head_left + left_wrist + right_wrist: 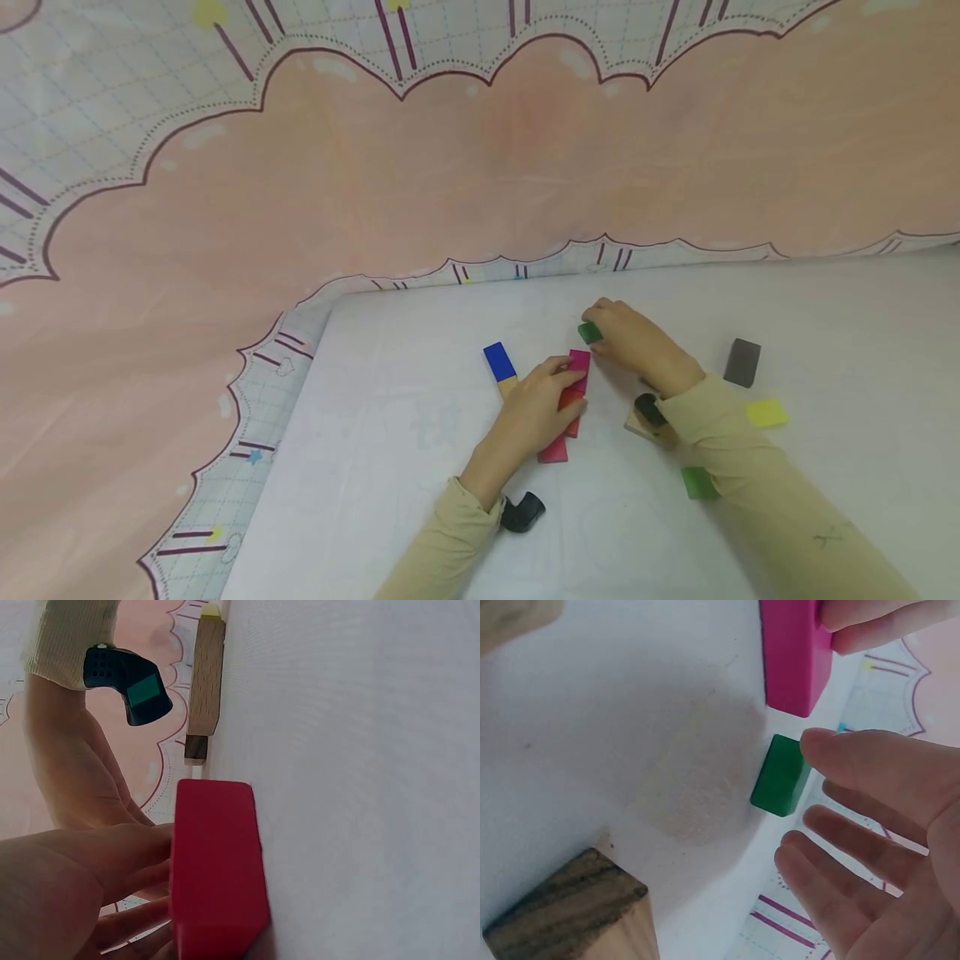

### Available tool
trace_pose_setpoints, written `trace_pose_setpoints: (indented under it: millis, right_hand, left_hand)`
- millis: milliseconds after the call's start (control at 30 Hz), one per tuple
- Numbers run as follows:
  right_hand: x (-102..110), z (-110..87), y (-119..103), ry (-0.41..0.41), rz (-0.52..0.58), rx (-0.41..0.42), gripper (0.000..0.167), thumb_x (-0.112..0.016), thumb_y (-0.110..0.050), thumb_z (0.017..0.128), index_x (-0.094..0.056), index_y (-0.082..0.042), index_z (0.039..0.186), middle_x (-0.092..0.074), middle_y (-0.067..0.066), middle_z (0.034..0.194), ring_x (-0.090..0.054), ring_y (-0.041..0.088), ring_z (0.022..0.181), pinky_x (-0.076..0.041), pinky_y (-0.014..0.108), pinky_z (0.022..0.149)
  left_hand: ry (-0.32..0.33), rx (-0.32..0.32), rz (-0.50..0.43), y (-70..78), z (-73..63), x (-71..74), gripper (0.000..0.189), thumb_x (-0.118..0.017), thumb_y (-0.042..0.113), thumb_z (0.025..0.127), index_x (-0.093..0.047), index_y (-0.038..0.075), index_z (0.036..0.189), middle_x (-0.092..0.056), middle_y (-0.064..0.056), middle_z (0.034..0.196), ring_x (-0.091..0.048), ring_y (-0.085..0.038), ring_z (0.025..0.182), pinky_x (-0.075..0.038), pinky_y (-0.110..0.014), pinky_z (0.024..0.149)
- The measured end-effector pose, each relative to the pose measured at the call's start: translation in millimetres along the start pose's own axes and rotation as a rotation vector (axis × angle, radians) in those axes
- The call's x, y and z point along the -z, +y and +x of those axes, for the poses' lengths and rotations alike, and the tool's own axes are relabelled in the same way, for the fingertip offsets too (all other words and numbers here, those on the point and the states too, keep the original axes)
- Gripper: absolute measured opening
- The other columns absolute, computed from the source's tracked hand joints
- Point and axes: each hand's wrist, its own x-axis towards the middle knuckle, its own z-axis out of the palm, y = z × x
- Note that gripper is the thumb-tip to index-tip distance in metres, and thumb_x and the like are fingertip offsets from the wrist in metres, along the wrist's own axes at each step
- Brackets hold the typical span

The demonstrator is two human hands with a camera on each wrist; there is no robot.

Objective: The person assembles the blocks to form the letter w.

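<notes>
My left hand (536, 404) rests over a row of pink and red blocks, its fingers lying across them. The row has a magenta block (579, 360) at the far end, an orange-red block (571, 423) in the middle and a crimson block (553, 451) nearest me. In the left wrist view a red block (217, 855) fills the foreground, with fingers along its upper side. Just beyond the magenta end, my right hand (637, 342) pinches a small green block (590, 333) between thumb and fingers. The right wrist view shows that green block (780, 776) at the thumb tip.
Left of the row lies a blue block (499, 362) against a tan block (507, 385). A wooden block (637, 423) sits under the right wrist. To the right are a dark grey block (742, 362), a yellow block (767, 412) and another green block (698, 483).
</notes>
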Motion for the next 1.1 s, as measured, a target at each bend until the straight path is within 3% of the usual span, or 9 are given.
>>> trace_pose_setpoints:
  millis: [567, 900, 1100]
  right_hand:
    - [-9.1, 5.7, 8.6, 0.028, 0.041, -0.023, 0.037, -0.068, 0.002, 0.089, -0.06, 0.012, 0.124, -0.061, 0.028, 0.121, -0.059, 0.039, 0.11, -0.05, 0.052, 0.101]
    - [-10.4, 5.9, 13.0, 0.058, 0.058, 0.003, 0.025, -0.067, 0.007, 0.088, -0.065, 0.013, 0.113, -0.066, 0.026, 0.108, -0.063, 0.035, 0.099, -0.053, 0.049, 0.094]
    - [-10.3, 7.3, 13.6, 0.053, 0.063, -0.012, 0.024, -0.067, 0.006, 0.088, -0.066, 0.013, 0.112, -0.067, 0.026, 0.108, -0.064, 0.036, 0.1, -0.053, 0.05, 0.095]
  left_hand:
    - [0.006, 0.002, 0.005, -0.5, -1.0, -0.4, 0.044, -0.069, 0.029, 0.094, -0.063, 0.014, 0.135, -0.053, -0.004, 0.144, -0.054, -0.019, 0.13, -0.051, -0.03, 0.1]
    - [0.009, -0.004, 0.002, -0.9, -0.6, -1.4, 0.044, -0.07, 0.029, 0.094, -0.063, 0.014, 0.135, -0.053, -0.004, 0.145, -0.053, -0.018, 0.131, -0.051, -0.029, 0.101]
    - [0.008, -0.002, 0.002, -1.1, -0.8, -1.3, 0.044, -0.07, 0.029, 0.094, -0.063, 0.014, 0.135, -0.053, -0.004, 0.145, -0.053, -0.019, 0.132, -0.05, -0.03, 0.101]
